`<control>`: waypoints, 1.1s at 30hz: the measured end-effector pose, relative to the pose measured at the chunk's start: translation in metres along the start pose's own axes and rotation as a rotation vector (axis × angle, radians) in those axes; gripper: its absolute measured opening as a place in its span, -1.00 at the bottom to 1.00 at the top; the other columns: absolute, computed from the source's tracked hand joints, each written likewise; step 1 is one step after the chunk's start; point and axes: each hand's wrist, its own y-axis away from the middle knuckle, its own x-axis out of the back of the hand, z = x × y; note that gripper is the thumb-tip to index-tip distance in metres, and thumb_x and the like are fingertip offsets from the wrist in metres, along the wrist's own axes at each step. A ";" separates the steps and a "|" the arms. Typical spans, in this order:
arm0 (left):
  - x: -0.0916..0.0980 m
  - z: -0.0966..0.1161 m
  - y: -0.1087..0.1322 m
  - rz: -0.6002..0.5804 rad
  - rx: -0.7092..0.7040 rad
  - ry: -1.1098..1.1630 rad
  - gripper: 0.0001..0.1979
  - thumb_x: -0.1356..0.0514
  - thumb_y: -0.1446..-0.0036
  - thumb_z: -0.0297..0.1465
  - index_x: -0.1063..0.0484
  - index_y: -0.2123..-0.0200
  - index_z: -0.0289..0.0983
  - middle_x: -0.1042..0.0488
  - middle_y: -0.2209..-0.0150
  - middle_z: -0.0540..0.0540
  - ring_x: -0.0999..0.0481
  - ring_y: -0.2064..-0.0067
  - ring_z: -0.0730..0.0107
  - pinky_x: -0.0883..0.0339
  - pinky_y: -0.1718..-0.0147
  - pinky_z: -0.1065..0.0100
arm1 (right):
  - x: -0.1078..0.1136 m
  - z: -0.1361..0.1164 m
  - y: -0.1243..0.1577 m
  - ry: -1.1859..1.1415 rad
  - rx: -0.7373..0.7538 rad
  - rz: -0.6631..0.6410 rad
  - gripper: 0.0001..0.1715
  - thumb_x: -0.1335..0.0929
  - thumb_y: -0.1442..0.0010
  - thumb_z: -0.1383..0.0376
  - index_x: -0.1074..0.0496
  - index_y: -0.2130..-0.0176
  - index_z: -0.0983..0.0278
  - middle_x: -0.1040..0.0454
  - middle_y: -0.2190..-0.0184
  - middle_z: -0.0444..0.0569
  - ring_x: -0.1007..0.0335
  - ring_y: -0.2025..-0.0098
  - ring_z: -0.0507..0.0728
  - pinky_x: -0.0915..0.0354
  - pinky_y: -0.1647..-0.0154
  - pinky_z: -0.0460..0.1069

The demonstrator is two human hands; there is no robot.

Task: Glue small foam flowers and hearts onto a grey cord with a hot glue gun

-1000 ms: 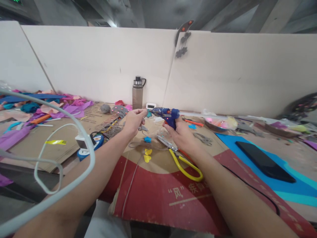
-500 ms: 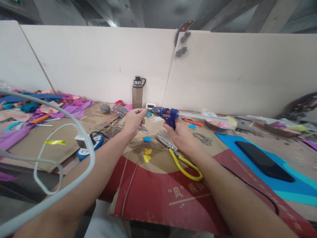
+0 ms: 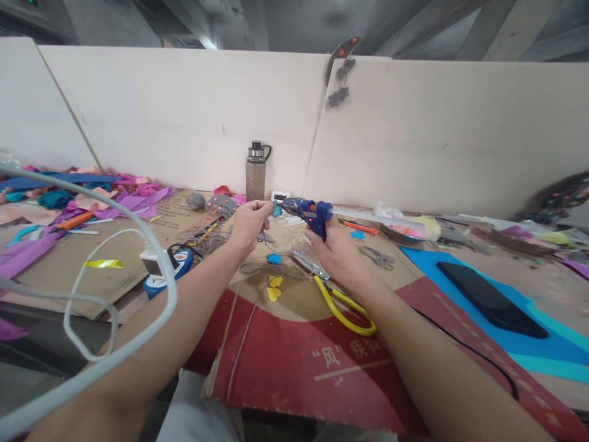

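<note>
My right hand (image 3: 338,245) is closed round the handle of a blue hot glue gun (image 3: 310,210), with a long clear glue stick (image 3: 377,216) sticking out of its back. Between the fingertips of my left hand (image 3: 251,224) is a small teal felt cutout (image 3: 277,210), perhaps a flower or star. The gun's nozzle is right at the cutout; whether they touch is too small to tell. Below lie a blue felt flower (image 3: 274,259), yellow felt hearts (image 3: 275,288) and yellow-handled scissors (image 3: 345,307).
A bottle (image 3: 256,172) stands against the white partition. Felt scraps (image 3: 83,196) are heaped at left, near a blue power strip (image 3: 170,276). A white cable (image 3: 168,288) loops across the left foreground. At right, a black phone (image 3: 490,299) lies on blue felt sheets (image 3: 423,261).
Almost nothing differs: both hands, the glue gun and the teal cutout hold nearly the same position, with only a very slight shift of the view.
</note>
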 end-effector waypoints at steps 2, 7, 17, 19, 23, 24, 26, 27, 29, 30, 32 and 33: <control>0.000 0.000 0.000 0.001 -0.001 -0.003 -0.79 -0.26 0.11 -0.26 -0.40 0.48 -0.29 -0.26 0.71 0.10 -0.22 0.68 0.59 0.02 0.68 0.49 | 0.000 -0.001 0.000 0.007 0.000 -0.002 -0.57 -0.21 -0.23 0.26 -0.27 -0.07 0.35 -0.48 0.13 0.20 -0.39 0.08 0.32 -0.26 0.02 0.19; -0.001 0.002 0.001 0.005 -0.010 0.003 -0.80 -0.27 0.13 -0.27 -0.40 0.49 -0.29 -0.29 0.67 0.09 -0.22 0.67 0.60 0.03 0.69 0.49 | 0.000 -0.001 0.000 0.024 0.019 0.005 -0.59 -0.23 -0.21 0.25 -0.30 -0.03 0.33 -0.49 0.16 0.20 -0.37 0.03 0.36 -0.26 0.01 0.21; -0.001 0.001 0.001 0.002 -0.014 0.012 -0.81 -0.26 0.12 -0.28 -0.40 0.48 -0.30 -0.29 0.65 0.09 -0.22 0.67 0.60 0.02 0.69 0.50 | -0.001 0.000 0.000 0.045 0.027 0.012 -0.61 -0.22 -0.21 0.24 -0.32 -0.01 0.34 -0.49 0.18 0.21 -0.38 0.05 0.36 -0.26 0.02 0.22; -0.001 0.000 0.001 -0.002 -0.022 0.018 -0.80 -0.27 0.12 -0.28 -0.40 0.49 -0.30 -0.31 0.62 0.08 -0.22 0.67 0.61 0.02 0.70 0.49 | -0.001 -0.001 0.000 0.045 0.022 0.005 -0.61 -0.22 -0.21 0.24 -0.32 0.00 0.35 -0.48 0.16 0.23 -0.37 0.04 0.37 -0.26 0.02 0.21; -0.001 0.001 0.000 -0.005 -0.012 0.017 -0.79 -0.27 0.13 -0.27 -0.41 0.48 -0.30 -0.29 0.65 0.09 -0.22 0.67 0.60 0.05 0.70 0.49 | -0.001 0.000 0.001 0.039 0.008 0.013 -0.61 -0.22 -0.22 0.25 -0.30 -0.01 0.35 -0.48 0.16 0.22 -0.38 0.06 0.35 -0.27 0.05 0.20; -0.001 0.001 0.000 -0.003 -0.009 0.015 -0.79 -0.27 0.13 -0.27 -0.41 0.48 -0.30 -0.28 0.66 0.09 -0.22 0.67 0.60 0.05 0.70 0.49 | -0.001 0.000 0.001 0.038 0.003 0.015 -0.61 -0.22 -0.22 0.25 -0.30 -0.02 0.35 -0.48 0.17 0.21 -0.39 0.08 0.35 -0.27 0.06 0.21; -0.001 0.001 0.000 0.002 -0.005 0.013 -0.80 -0.27 0.13 -0.28 -0.40 0.48 -0.29 -0.26 0.68 0.10 -0.21 0.68 0.60 0.05 0.70 0.49 | -0.001 -0.001 0.001 0.041 0.001 0.010 -0.60 -0.22 -0.22 0.24 -0.30 -0.02 0.35 -0.48 0.18 0.22 -0.39 0.09 0.35 -0.28 0.07 0.21; -0.002 0.001 0.000 0.005 -0.006 0.014 -0.81 -0.26 0.13 -0.28 -0.40 0.49 -0.29 -0.26 0.68 0.11 -0.21 0.68 0.60 0.04 0.70 0.49 | -0.001 -0.001 0.001 0.044 0.002 0.006 -0.59 -0.22 -0.22 0.24 -0.30 -0.03 0.36 -0.48 0.17 0.23 -0.39 0.09 0.36 -0.28 0.07 0.22; -0.002 0.001 0.001 0.006 -0.010 0.013 -0.81 -0.26 0.13 -0.29 -0.40 0.49 -0.29 -0.27 0.67 0.10 -0.21 0.68 0.60 0.04 0.70 0.49 | -0.001 -0.002 0.001 0.053 0.013 0.001 -0.58 -0.22 -0.22 0.24 -0.30 -0.03 0.37 -0.48 0.15 0.25 -0.38 0.09 0.36 -0.28 0.07 0.22; -0.002 0.001 0.001 0.005 -0.012 0.011 -0.82 -0.26 0.13 -0.29 -0.40 0.49 -0.29 -0.28 0.66 0.10 -0.21 0.68 0.60 0.04 0.70 0.49 | -0.001 -0.002 0.001 0.057 0.019 0.001 -0.58 -0.22 -0.22 0.24 -0.30 -0.03 0.37 -0.47 0.15 0.25 -0.38 0.09 0.36 -0.28 0.07 0.22; -0.002 0.001 0.001 0.005 -0.013 0.002 -0.81 -0.26 0.13 -0.28 -0.39 0.50 -0.28 -0.28 0.66 0.09 -0.21 0.68 0.60 0.04 0.70 0.49 | -0.001 -0.002 0.001 0.061 0.023 0.004 -0.57 -0.21 -0.22 0.24 -0.30 -0.04 0.37 -0.47 0.14 0.25 -0.39 0.10 0.36 -0.28 0.08 0.22; -0.002 0.001 0.001 0.005 -0.011 -0.003 -0.81 -0.26 0.13 -0.28 -0.39 0.51 -0.28 -0.28 0.68 0.09 -0.21 0.68 0.59 0.04 0.69 0.49 | -0.001 -0.002 0.001 0.060 0.024 0.007 -0.57 -0.22 -0.22 0.24 -0.30 -0.04 0.36 -0.47 0.15 0.24 -0.39 0.11 0.36 -0.29 0.08 0.22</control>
